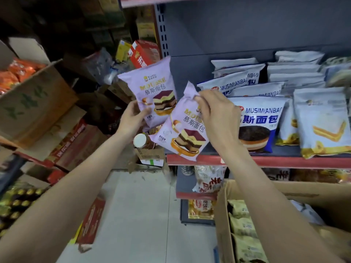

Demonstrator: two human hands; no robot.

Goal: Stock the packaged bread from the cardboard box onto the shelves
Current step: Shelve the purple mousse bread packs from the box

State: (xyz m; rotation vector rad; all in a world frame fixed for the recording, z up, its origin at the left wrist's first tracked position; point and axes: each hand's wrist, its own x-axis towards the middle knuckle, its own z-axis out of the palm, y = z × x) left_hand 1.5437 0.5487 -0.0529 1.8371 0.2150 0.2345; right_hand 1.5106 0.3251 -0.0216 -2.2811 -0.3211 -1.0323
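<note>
Both bare arms reach forward and up. The left hand (133, 116) grips the lower edge of one purple pack (150, 90), thumb on its front, holding it upright in the air left of the shelf (266, 160). The right hand (216, 111) pinches the top corner of a second purple pack (182, 128), fingers curled round the crimp; this pack tilts, its top toward the right, its lower end at the shelf's red front lip. Farther right on the shelf stand white packs (256, 120). Near right is an open box (224, 215) of greenish packs (245, 242). Cartons (34, 103) stack at left over a pale floor (140, 215).
</note>
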